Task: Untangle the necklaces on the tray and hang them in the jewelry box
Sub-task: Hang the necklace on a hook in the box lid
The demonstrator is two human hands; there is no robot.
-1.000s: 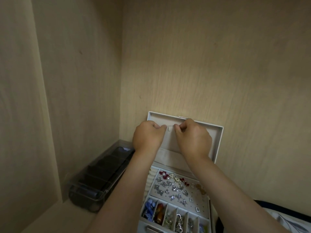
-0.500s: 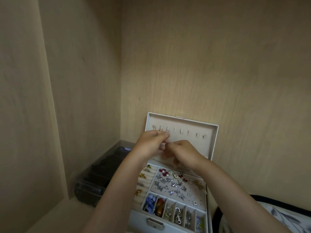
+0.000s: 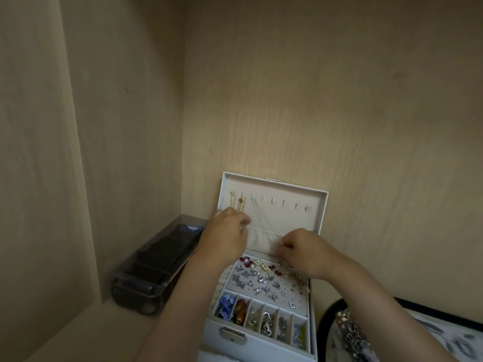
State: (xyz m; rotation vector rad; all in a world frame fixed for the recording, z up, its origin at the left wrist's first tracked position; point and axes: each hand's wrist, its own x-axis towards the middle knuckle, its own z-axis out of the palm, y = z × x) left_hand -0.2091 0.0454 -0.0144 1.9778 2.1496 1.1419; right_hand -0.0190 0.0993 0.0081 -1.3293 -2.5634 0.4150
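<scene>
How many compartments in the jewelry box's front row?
6, in a row behind the jewelry box front wall: left to right, blue beads, amber stones, pearly bits, silver pieces, grey pieces, blue-green pieces. None seems hidden.

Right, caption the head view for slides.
Left hand and right hand at the open jewelry box lid, a thin chain hanging from one hook.

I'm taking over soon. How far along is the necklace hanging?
Done: a gold necklace and a thin chain hang from hooks in the jewelry box lid. In hand: left hand and right hand work near the lid's pouch, grip unclear. Left: tangled necklaces on the tray; several hooks free.
</scene>
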